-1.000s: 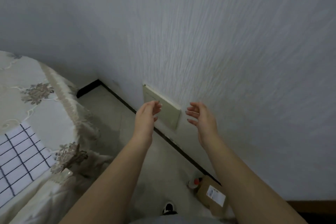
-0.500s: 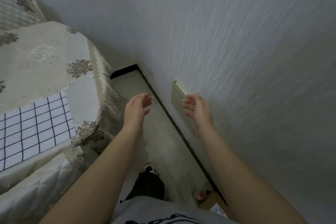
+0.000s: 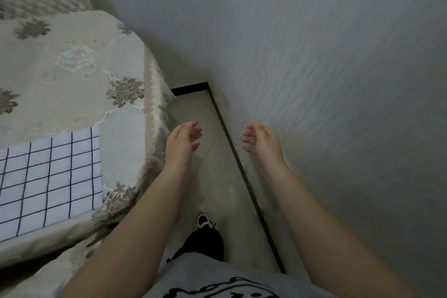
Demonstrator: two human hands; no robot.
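Status: approach stage. Neither hand has made contact with anything, so all handling is judged to be left.

1. The left hand (image 3: 182, 145) is raised over the floor (image 3: 217, 164), just beside the edge of the bed (image 3: 72, 68). Its fingers (image 3: 194, 132) are released, loosely curved, and grasp nothing.
2. The right hand (image 3: 262, 141) is raised near the wall (image 3: 338, 80), apart from it. Its fingers (image 3: 249, 139) are released, loosely curved, and grasp nothing.
3. The palms face each other across the gap.

Location: the bed lies to the left of the person and the wall to the right. The floor strip runs between them, edged by a dark skirting (image 3: 244, 176).

Count:
- Hands: two, both empty.
- Bed: one, with a floral cover.
- Checked cloth (image 3: 48, 181): one, lying flat on the bed, well apart from both hands.
- Shoe (image 3: 204, 220): one in view, on the floor below the left forearm.

Judgement: the bed edge is the nearest item to reach, on the left side.
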